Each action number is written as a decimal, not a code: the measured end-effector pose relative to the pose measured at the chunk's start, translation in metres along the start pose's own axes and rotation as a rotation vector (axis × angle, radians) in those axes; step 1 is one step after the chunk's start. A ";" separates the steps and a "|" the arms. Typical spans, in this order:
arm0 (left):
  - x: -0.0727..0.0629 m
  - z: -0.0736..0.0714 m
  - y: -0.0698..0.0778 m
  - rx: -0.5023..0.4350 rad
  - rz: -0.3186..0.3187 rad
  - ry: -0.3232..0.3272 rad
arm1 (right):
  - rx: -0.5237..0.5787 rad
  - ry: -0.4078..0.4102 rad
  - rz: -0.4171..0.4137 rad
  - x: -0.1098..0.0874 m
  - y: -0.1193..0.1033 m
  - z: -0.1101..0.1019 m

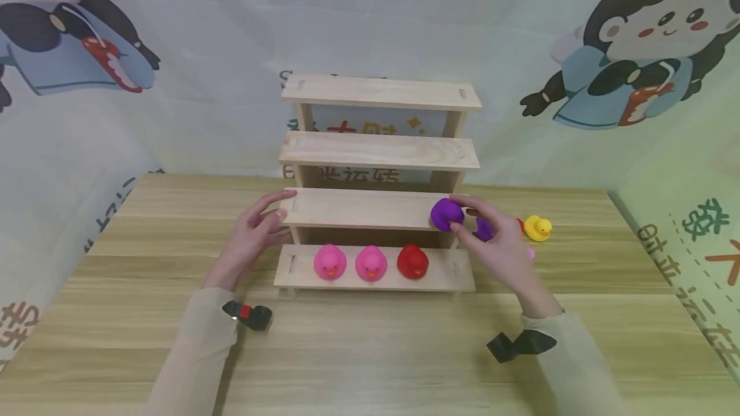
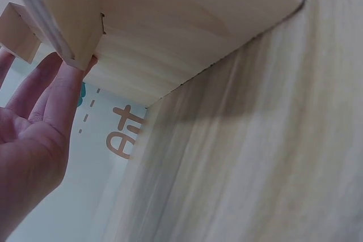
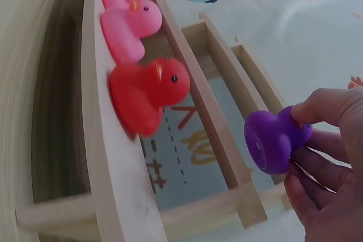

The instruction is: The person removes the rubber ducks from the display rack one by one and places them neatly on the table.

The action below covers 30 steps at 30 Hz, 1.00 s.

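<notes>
My right hand (image 1: pixel 500 242) pinches a purple rubber duck (image 1: pixel 446 214) between thumb and fingers, at the right end of the second step of a wooden stepped shelf (image 1: pixel 370 207). In the right wrist view the purple duck (image 3: pixel 274 140) is tilted, its flat round base showing. My left hand (image 1: pixel 248 233) holds the left end of that same step; in the left wrist view its fingers (image 2: pixel 65 92) meet the board's underside corner. On the lowest step sit two pink ducks (image 1: pixel 329 262) and, to their right, a red duck (image 1: pixel 413 262).
Right of the shelf, partly behind my right hand, more ducks lie on the wooden table (image 1: pixel 370 352): a yellow duck (image 1: pixel 538 228), another purple duck (image 1: pixel 484 229) and bits of red and pink. A printed cloth (image 1: pixel 370 24) hangs behind the shelf.
</notes>
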<state>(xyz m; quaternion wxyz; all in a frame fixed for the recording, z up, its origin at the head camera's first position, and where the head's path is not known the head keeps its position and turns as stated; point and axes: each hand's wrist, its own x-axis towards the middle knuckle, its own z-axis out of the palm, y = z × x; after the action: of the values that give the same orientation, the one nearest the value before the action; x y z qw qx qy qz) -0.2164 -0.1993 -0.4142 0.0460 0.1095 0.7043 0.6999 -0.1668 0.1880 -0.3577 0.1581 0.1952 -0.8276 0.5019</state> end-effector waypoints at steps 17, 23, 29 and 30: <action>0.000 -0.002 0.001 -0.001 -0.019 0.001 | -0.039 0.008 -0.009 -0.021 0.017 -0.040; 0.000 -0.001 0.000 -0.014 -0.014 -0.003 | -0.063 0.000 0.014 -0.029 0.021 -0.049; 0.000 -0.001 0.000 -0.018 -0.018 0.000 | -0.061 -0.007 0.025 -0.036 0.026 -0.057; 0.000 -0.001 0.000 -0.017 -0.017 0.000 | -0.070 -0.008 0.021 -0.037 0.026 -0.059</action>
<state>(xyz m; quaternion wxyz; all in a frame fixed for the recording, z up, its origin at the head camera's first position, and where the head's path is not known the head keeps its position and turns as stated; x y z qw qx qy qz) -0.2166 -0.2000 -0.4139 0.0528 0.1032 0.6991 0.7056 -0.1437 0.2576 -0.3686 0.1565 0.1827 -0.8474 0.4733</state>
